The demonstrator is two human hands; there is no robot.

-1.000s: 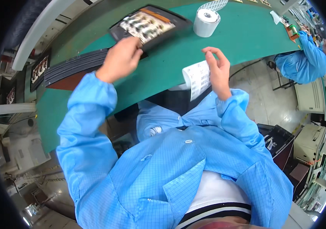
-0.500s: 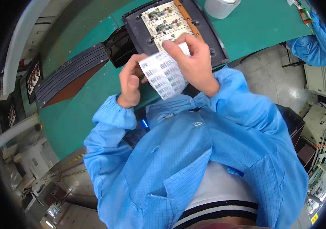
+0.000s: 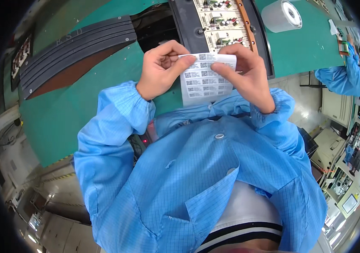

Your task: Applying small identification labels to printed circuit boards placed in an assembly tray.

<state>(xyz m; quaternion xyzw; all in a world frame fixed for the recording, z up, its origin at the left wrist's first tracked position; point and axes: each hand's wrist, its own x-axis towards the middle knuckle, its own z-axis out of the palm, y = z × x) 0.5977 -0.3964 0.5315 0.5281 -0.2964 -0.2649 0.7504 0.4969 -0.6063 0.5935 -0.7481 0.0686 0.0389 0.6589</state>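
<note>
Two bare hands are brought close together, though not touching, on one white sheet of labels (image 3: 207, 87), which is held up in front of the body over the near edge of the green bench (image 3: 78, 114). The upper left corner of the sheet is pinched between thumb and forefinger of the left hand (image 3: 159, 72), whose other fingers are curled. The upper right part is pressed under the thumb of the right hand (image 3: 253, 80), with its fingers bent behind the paper; how they bear on its back cannot be told. Small dark printed blocks are set in rows on the sheet. Beyond the hands, a black tray (image 3: 188, 25) is laid on the bench, with pale circuit boards (image 3: 222, 22) and an orange-brown strip (image 3: 248, 27) held in it. A white roll (image 3: 274, 19) is placed to the right of the tray, and a dark ribbed panel (image 3: 76, 55) to the left. Farther right, a co-worker in blue (image 3: 336, 80) is seen beside a pale cabinet (image 3: 336, 107).
</note>
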